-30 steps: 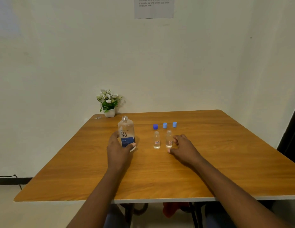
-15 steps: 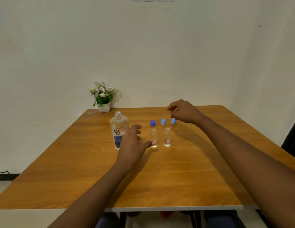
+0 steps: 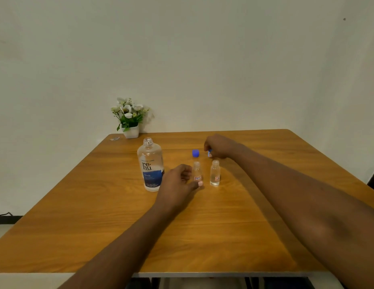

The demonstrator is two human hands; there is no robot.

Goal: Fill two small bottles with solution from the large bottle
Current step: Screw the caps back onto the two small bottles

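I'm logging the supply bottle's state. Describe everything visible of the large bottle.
The large bottle is clear plastic, round-shouldered, with a short threaded neck and no cap. Its label reads "re-nu" above a blue band. It stands upright on the wooden table, left of the two small bottles. How full it is cannot be told. The left hand is beside it; contact cannot be told.

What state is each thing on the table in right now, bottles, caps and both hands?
Large solution bottle: upright, uncapped, free.
Left small bottle: upright, uncapped, in the left hand's grip.
Right small bottle: upright, uncapped, holds clear liquid.
Dark blue cap: on the table, off any bottle.
Light blue cap: pinched by right hand.
Left hand: closed around left small bottle.
Right hand: closed on light blue cap.
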